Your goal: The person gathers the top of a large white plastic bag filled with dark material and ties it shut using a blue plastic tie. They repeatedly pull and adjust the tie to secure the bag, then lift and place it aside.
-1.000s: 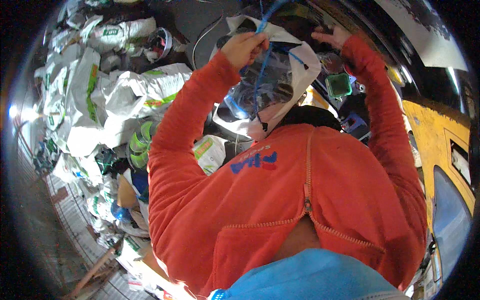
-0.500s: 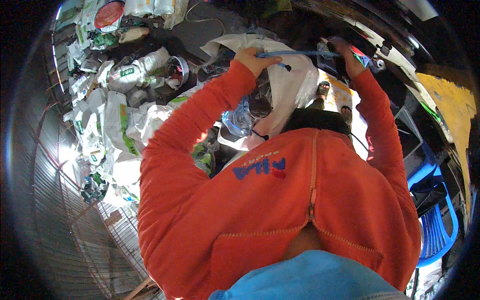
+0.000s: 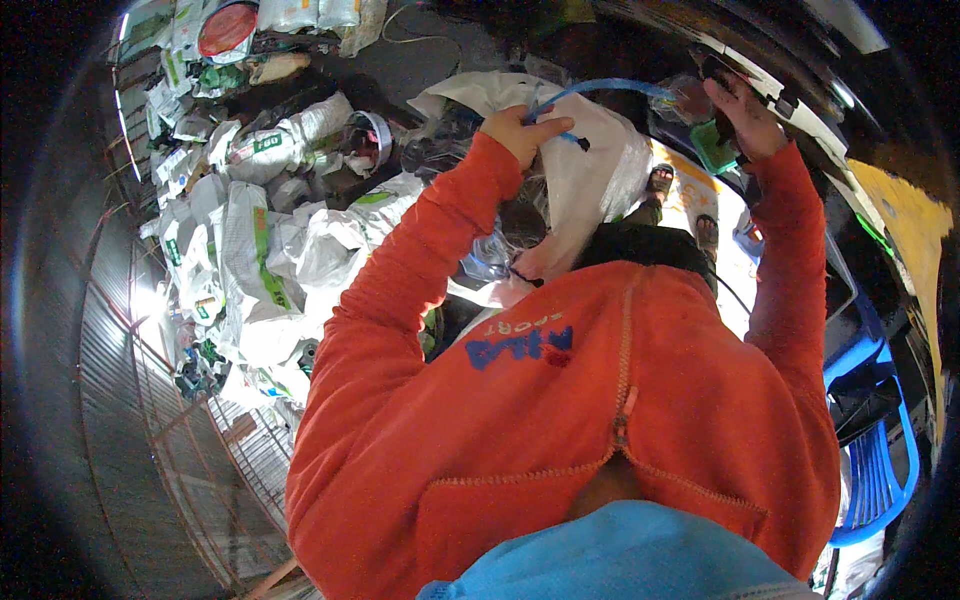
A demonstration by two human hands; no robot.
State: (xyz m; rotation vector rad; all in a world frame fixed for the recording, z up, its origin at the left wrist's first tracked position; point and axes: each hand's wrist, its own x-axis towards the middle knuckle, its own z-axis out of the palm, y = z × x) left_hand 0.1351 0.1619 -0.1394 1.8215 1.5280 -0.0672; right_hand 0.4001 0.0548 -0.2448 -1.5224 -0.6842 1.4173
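Note:
A blue cord (image 3: 610,86) arches from my left hand (image 3: 524,136) toward a blurred clear plastic piece (image 3: 686,100) on the right. My left hand is closed on the cord at the rim of a big white sack (image 3: 590,150), and a dark-tipped cord end sticks out below the thumb. Clear and bluish plastic (image 3: 487,255) shows in the sack's mouth. My right hand (image 3: 748,116) is raised at the right with its fingers apart, just beyond the clear piece. Beneath that hand is a green piece (image 3: 712,148), its kind unclear.
Filled white and green sacks (image 3: 250,240) heap up at the left. A round tub (image 3: 368,143) sits among them, and a red-topped one (image 3: 227,30) stands at the far left. A blue plastic chair (image 3: 880,470) is close on my right, near a yellow panel (image 3: 905,210).
My right hand has moved right and its fingers have spread apart. The cord now bows upward where it ran straighter. The green piece has come into view below that hand.

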